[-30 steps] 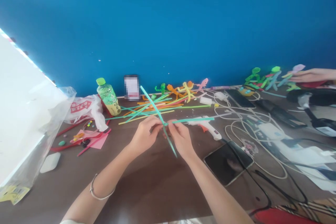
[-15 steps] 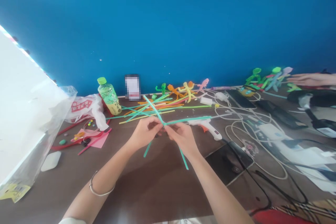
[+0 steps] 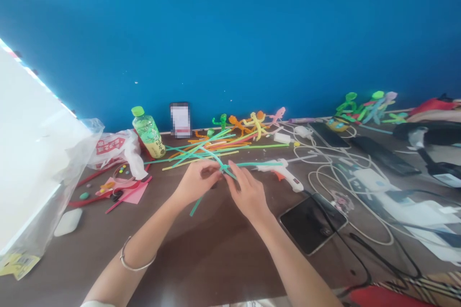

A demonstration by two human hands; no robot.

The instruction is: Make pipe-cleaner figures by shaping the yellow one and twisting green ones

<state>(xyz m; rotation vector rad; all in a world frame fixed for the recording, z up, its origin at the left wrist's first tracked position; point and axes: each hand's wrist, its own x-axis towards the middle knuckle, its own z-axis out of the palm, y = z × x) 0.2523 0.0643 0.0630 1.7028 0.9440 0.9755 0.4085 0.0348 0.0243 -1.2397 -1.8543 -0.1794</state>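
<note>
Above the table's front middle, my left hand [image 3: 197, 181] pinches teal pipe cleaners [image 3: 224, 168] close to where they cross in a small twist. One strand leans up and back, one stretches right, and one end hangs below my left hand. Against the other side of the twist is my right hand [image 3: 249, 192], its thumb and fingers closed around a strand; its fingertips partly cover it. Behind both hands lies a pile of loose pipe cleaners [image 3: 209, 146] in teal, orange and yellow. Just right of my right hand rests a white glue gun [image 3: 288, 175].
A green-capped bottle [image 3: 148, 132] and a propped phone [image 3: 180, 120] stand at the back. Pipe-cleaner figures [image 3: 256, 124] line the wall. A dark phone [image 3: 313, 223], cables [image 3: 374, 230] and a headset [image 3: 425, 136] occupy the right. A plastic bag [image 3: 115, 148] lies left.
My right fingers have lifted and shifted at the twist. The strand hanging under my right hand is gone from sight, and the upper strand now bends. Another person's hand at far right has withdrawn.
</note>
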